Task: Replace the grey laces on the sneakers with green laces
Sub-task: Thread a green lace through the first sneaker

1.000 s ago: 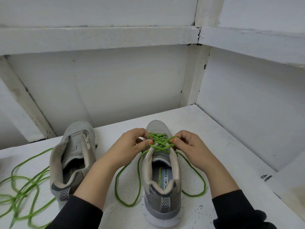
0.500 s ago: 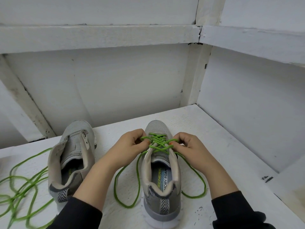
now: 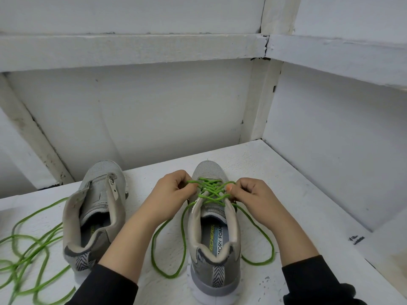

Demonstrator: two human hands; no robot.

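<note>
Two grey sneakers stand toes away from me on a white table (image 3: 275, 172). The right sneaker (image 3: 214, 249) has a green lace (image 3: 211, 190) crossed through its front eyelets, with both loose ends looping down either side of the shoe. My left hand (image 3: 174, 190) pinches the lace at the shoe's left eyelets. My right hand (image 3: 251, 194) pinches it at the right eyelets. The left sneaker (image 3: 94, 219) has no lace and its tongue lies open.
A second green lace (image 3: 28, 249) lies in a loose tangle on the table at the far left. White walls and a beam close in behind and to the right. The table's right edge runs diagonally near my right forearm.
Both hands stay at the eyelets of the right sneaker, with only small finger shifts on the lace. The sneakers have not moved.
</note>
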